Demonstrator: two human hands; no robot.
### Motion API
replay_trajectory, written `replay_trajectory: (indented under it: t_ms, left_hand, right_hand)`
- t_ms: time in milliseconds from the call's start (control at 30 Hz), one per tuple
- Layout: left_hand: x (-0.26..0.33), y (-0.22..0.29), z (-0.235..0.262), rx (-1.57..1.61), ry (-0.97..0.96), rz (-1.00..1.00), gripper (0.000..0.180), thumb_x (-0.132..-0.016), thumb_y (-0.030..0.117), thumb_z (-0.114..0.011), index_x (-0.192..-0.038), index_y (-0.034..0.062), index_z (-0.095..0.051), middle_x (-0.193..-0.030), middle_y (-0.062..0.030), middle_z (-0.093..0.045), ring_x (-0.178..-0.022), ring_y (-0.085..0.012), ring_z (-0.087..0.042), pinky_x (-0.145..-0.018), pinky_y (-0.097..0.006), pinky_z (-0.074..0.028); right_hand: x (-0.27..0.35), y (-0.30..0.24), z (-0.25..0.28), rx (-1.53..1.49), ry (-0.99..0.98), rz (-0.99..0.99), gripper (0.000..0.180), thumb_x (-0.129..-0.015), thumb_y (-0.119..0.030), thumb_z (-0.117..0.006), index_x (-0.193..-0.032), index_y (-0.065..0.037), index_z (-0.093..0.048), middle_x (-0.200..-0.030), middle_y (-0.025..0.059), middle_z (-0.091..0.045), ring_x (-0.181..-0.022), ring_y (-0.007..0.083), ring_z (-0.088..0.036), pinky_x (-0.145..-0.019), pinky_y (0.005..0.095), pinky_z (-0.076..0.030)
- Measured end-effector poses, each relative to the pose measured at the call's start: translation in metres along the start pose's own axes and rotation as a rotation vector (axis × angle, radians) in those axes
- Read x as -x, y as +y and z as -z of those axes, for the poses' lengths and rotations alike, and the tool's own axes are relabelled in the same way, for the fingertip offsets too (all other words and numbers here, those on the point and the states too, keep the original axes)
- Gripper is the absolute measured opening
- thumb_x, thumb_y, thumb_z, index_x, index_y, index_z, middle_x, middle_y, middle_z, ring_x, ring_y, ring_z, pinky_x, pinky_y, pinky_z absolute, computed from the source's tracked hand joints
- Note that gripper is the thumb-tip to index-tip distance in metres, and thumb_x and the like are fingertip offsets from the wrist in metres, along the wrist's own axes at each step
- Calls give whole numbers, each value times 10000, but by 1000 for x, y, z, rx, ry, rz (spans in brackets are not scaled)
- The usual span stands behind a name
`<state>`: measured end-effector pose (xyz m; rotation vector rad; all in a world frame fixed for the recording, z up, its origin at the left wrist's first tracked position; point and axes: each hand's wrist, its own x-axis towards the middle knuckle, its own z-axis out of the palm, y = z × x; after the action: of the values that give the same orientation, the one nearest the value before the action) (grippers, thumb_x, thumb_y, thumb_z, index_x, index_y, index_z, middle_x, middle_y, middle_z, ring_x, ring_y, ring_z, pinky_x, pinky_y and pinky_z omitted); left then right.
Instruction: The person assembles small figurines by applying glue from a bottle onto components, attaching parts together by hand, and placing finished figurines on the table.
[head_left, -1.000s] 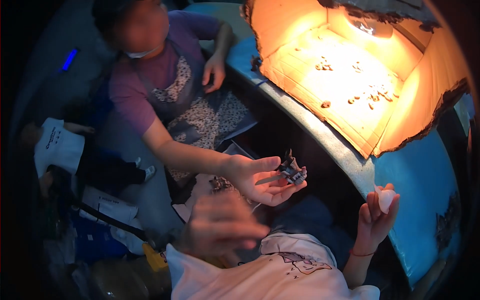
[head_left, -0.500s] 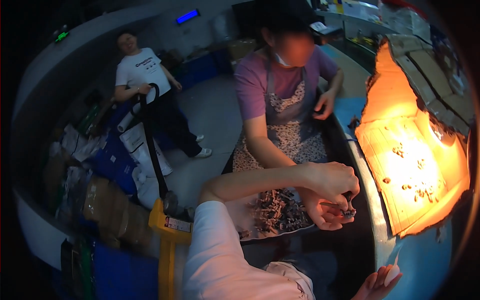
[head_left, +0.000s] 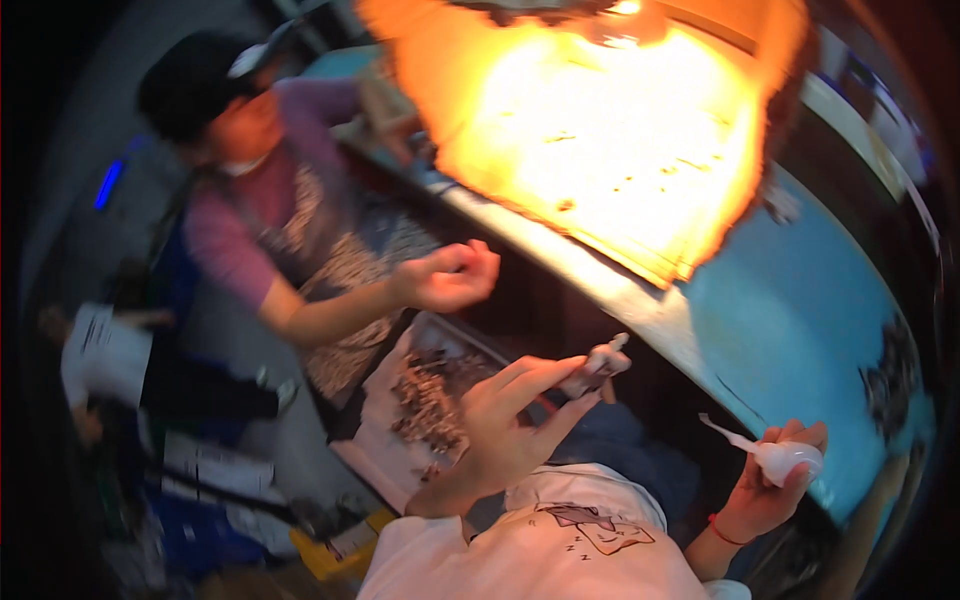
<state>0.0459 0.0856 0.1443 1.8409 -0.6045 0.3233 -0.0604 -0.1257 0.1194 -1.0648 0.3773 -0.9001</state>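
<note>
My left hand (head_left: pixel 500 425) pinches a small greyish-brown figure-like piece (head_left: pixel 592 372) between thumb and fingertips, in front of my white shirt. A pale knob sticks up from the piece; its finer shape is blurred. At the right, my right hand (head_left: pixel 752 505) is closed round a small white squeeze bottle (head_left: pixel 790 464). The bottle's long thin nozzle points up and left, toward the piece but apart from it. Below and left of my left hand lies a lined tray (head_left: pixel 375 460) with a heap of small brownish parts (head_left: pixel 425 400).
Across from me, a co-worker in purple holds a hand (head_left: pixel 450 280) over the tray's far side. A brightly lit cardboard box (head_left: pixel 520 185) with small parts stands on the blue table (head_left: pixel 760 290). Dark parts (head_left: pixel 888 380) lie farther right. Another person (head_left: pixel 105 350) stands at left.
The view has swung right. My left hand has come away from the co-worker's hand, bringing the small piece toward me. My right hand has come further into view with the bottle.
</note>
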Motion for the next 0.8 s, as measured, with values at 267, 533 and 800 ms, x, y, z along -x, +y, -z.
replay_trajectory:
  t_ms: [267,533,800]
  left_hand:
    - [7,-3,-46,251,-49,80,250,-660,-70,-668,-888,-56,-566,-737,-101,-588,-642,-105,-573,-523,-195,-464]
    - [11,14,-35,169,-6,269,119,-641,-65,-639,-734,-40,-568,-610,-46,-552,-525,-90,-557,-426,-195,-437]
    - [11,11,-28,-164,-79,131,164,-599,8,-692,-693,3,-558,-541,-25,-519,-406,-58,-489,-343,-183,-372]
  right_hand:
    - [13,-40,-16,636,13,275,526,-607,-533,-678,-647,-51,-473,-543,36,-419,-501,132,-428,-444,249,-371]
    - [15,-31,-22,818,-313,591,334,-609,-322,-704,-672,-54,-515,-512,44,-460,-337,138,-373,-305,230,-305]
    - [19,-21,-22,827,-484,600,342,-578,-288,-723,-711,-38,-530,-487,36,-438,-326,141,-343,-293,233,-261]
